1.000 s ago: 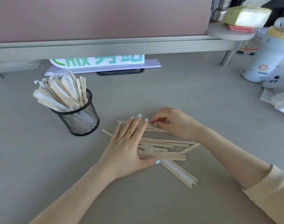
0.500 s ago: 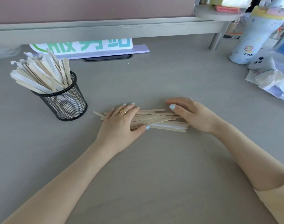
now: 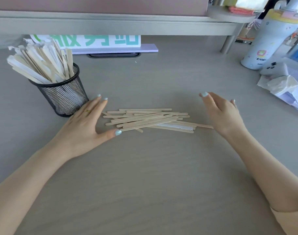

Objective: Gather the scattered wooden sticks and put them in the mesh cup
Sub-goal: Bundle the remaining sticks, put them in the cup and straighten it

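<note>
Mesh cup [image 3: 63, 95] crammed with sticks [image 3: 43, 65], loose sticks [image 3: 148, 120] on desk [image 3: 145, 175]

Left hand [image 3: 84, 123] and right hand [image 3: 222, 112] spread open, palms facing inward.

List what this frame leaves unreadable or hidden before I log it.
- Head view: the count of loose wooden sticks; they overlap in a pile.
- Lower ends of the sticks in the mesh cup; the mesh and the other sticks hide them.
- Green sign: its top is hidden by the shelf.
- Bottle label: too small to read fully.
- Left hand and right hand: palms face away.
</note>
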Demonstrator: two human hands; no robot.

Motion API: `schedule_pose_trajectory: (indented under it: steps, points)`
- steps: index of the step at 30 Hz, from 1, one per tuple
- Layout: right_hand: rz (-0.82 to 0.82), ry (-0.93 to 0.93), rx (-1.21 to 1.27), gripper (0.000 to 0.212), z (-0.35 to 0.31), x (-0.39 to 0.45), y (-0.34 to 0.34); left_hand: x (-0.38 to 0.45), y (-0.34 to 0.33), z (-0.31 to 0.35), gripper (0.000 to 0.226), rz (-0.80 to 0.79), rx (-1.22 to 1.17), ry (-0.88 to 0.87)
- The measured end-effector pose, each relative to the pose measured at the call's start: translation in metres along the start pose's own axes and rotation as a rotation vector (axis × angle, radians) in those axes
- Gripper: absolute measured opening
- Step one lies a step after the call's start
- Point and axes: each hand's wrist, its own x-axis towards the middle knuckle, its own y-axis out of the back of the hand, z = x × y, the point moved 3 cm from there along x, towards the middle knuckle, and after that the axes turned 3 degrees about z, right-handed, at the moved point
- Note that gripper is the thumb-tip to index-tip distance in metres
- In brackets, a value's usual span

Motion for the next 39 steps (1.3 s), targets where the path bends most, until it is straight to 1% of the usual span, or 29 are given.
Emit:
schedule_pose_trajectory:
  steps: [2,4,7,11,14,16,21,23,25,27,29,30,32,35,37,39]
  points:
    - [-0.07,-0.054,0.004,0.047,0.005,-0.001,-0.002,-0.005,0.001,0.0,0.11,-0.043,0.021,0.038]
    - [-0.103,-0.041,-0.009,0.047,0.005,-0.002,-0.008,-0.006,0.0,0.003,0.103,-0.043,0.018,0.071]
    - [-0.116,0.017,0.042,0.046,-0.004,-0.001,-0.018,-0.006,-0.002,0.01,0.09,0.011,-0.002,0.098]
    - [-0.177,0.019,0.145,0.051,-0.018,0.001,-0.029,-0.01,-0.004,0.026,0.073,0.081,-0.016,0.12]
    - [-0.23,0.062,0.204,0.055,-0.032,0.001,-0.039,-0.014,-0.003,0.04,0.064,0.148,-0.027,0.084]
    - [-0.259,0.086,0.234,0.055,-0.041,0.0,-0.045,-0.014,-0.004,0.046,0.062,0.16,-0.026,0.047]
    - [-0.345,0.143,0.323,0.051,-0.065,-0.006,-0.06,-0.012,-0.01,0.049,0.066,0.156,-0.137,-0.002]
    - [-0.387,0.171,0.372,0.052,-0.073,-0.007,-0.063,-0.01,-0.01,0.046,0.08,0.12,-0.165,0.031]
    - [-0.398,0.167,0.431,0.049,-0.075,-0.008,-0.063,-0.005,-0.01,0.044,0.099,0.066,-0.125,0.056]
    - [-0.366,0.128,0.465,0.041,-0.072,-0.008,-0.059,0.003,-0.012,0.041,0.108,0.021,-0.049,0.079]
    - [-0.335,0.135,0.381,0.035,-0.065,-0.007,-0.057,0.01,-0.014,0.039,0.112,0.008,0.012,0.1]
    - [-0.339,0.167,0.293,0.04,-0.062,-0.008,-0.057,0.014,-0.015,0.039,0.113,0.013,0.024,0.107]
    - [-0.365,0.265,0.137,0.058,-0.06,-0.012,-0.059,0.023,-0.016,0.041,0.115,0.03,0.009,0.116]
    - [-0.378,0.386,0.019,0.081,-0.061,-0.016,-0.065,0.038,-0.02,0.048,0.113,0.036,-0.055,0.107]
    - [-0.378,0.423,-0.01,0.091,-0.063,-0.016,-0.069,0.048,-0.024,0.055,0.101,0.023,-0.13,0.091]
    - [-0.386,0.455,-0.017,0.094,-0.063,-0.014,-0.071,0.055,-0.027,0.061,0.09,0.033,-0.186,0.063]
